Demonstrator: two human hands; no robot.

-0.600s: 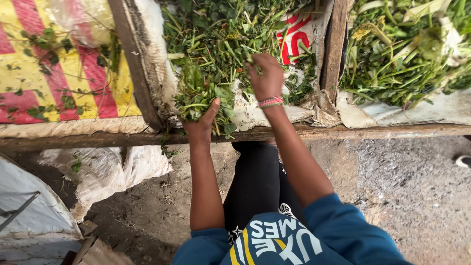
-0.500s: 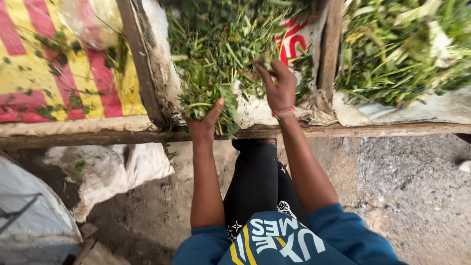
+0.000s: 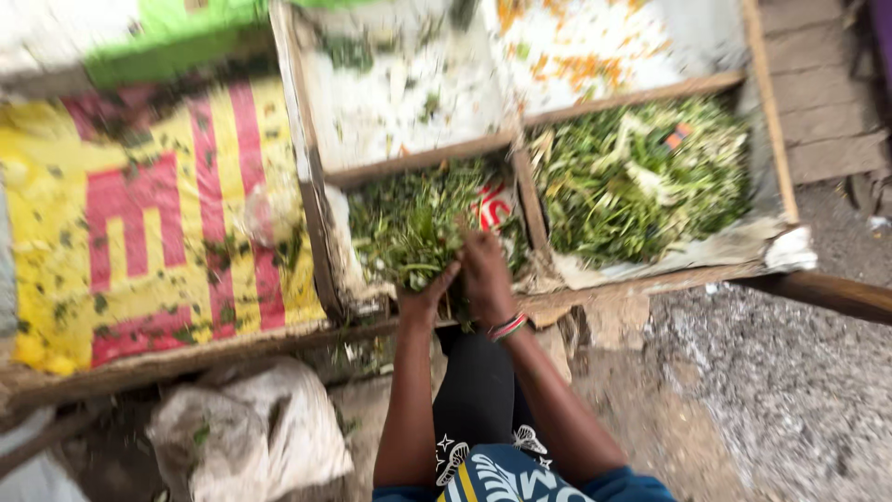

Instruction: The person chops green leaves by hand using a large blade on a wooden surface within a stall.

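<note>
While hemmed by wooden edges, both hands (image 3: 460, 279) grasp greens (image 3: 409, 223).

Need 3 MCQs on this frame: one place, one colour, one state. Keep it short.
1. Where are both hands?
A. Over the leafy greens in the middle wooden compartment
B. On the white sack
C. On the yellow and red sheet

2. What colours is the wristband on the right hand?
A. Blue
B. Red and white stripes
C. Black

3. What is the left hand doing?
A. Hanging by the leg
B. Resting flat on gravel
C. Gripping a bunch of greens

Answers: 1 A, both hands meet over that compartment; 2 B, the stripes show at the wrist; 3 C, leaves stick out above its thumb.
</note>
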